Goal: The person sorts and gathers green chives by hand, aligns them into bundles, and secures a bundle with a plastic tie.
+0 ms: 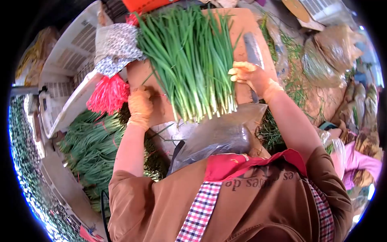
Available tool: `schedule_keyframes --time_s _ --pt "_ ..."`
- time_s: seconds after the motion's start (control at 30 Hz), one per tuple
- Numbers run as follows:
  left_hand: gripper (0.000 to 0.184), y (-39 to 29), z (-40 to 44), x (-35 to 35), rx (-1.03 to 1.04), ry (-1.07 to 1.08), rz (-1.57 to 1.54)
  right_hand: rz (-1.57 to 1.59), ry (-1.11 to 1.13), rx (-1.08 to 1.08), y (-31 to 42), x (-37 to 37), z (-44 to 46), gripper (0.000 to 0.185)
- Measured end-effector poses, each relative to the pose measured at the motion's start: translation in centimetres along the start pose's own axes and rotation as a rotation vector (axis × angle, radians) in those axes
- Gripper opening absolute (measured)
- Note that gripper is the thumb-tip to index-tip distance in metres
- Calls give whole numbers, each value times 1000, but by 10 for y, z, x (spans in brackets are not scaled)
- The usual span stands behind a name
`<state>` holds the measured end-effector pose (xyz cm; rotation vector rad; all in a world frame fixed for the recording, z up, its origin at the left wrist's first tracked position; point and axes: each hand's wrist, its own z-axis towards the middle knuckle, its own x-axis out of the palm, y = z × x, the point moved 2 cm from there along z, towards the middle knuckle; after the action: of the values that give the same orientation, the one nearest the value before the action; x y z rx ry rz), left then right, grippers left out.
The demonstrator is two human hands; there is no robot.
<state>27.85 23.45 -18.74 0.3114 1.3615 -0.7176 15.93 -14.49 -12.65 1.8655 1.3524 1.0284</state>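
A wide bunch of green onions (193, 60) lies on a brown board (139, 76), its pale root ends pointing toward me. Just left of the board's middle, my gloved left hand (140, 105) is closed, and a thin red strand (159, 95) runs from it toward the stalks. Against the bunch's right edge rests my gloved right hand (250, 76), its fingers curled together; what they hold, if anything, is hidden. A broad-bladed knife (252, 49) lies on the board beyond my right hand, partly covered by it. Red plastic strands (109, 94) hang in a bundle beside my left hand.
Several tied bundles of greens (94, 145) are piled low on the left. A white plastic crate (70, 60) stands behind them, with a patterned cloth (117, 46) at its edge. Filled plastic bags (332, 50) and scattered leaves lie right. Clear plastic (225, 133) covers my lap.
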Motion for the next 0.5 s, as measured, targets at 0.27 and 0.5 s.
schedule_keyframes --time_s 0.27,0.5 --pt "19 4 47 3 -1036 513 -1525 -514 -384 -211 18 25 19 23" --pt "14 -52 128 -37 -655 449 -385 -960 -16 -376 57 148 29 18"
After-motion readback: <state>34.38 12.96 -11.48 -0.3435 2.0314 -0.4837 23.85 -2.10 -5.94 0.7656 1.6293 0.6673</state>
